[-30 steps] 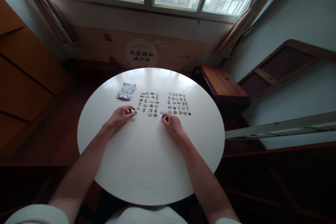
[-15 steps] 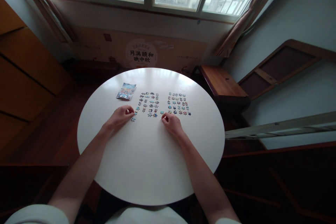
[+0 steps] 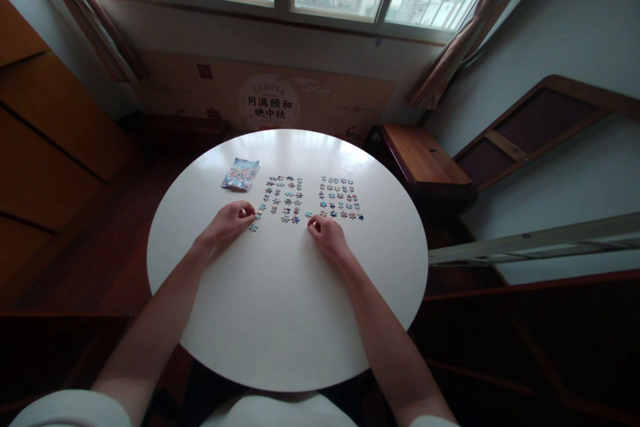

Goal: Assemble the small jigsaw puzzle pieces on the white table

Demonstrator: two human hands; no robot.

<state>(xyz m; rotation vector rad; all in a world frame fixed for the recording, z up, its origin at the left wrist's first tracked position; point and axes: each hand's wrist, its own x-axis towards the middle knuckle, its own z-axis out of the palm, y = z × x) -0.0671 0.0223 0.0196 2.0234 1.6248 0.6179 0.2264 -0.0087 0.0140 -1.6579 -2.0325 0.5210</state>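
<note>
A round white table [image 3: 280, 320] carries two neat groups of small jigsaw pieces, a left group [image 3: 285, 199] and a right group [image 3: 341, 198]. My left hand [image 3: 229, 223] rests on the table with fingers curled, its fingertips touching a bluish piece [image 3: 254, 227] at the near left corner of the left group. My right hand [image 3: 327, 235] lies curled just in front of the gap between the groups, fingertips by a teal piece [image 3: 309, 214]. What the fingers pinch, if anything, is too small to name.
A small printed picture card [image 3: 241, 173] lies at the table's far left. Behind the table stands a cardboard panel with printed characters [image 3: 270, 107] under a barred window. A wooden stool [image 3: 423, 160] is at the right, wooden cabinets [image 3: 45, 133] at the left.
</note>
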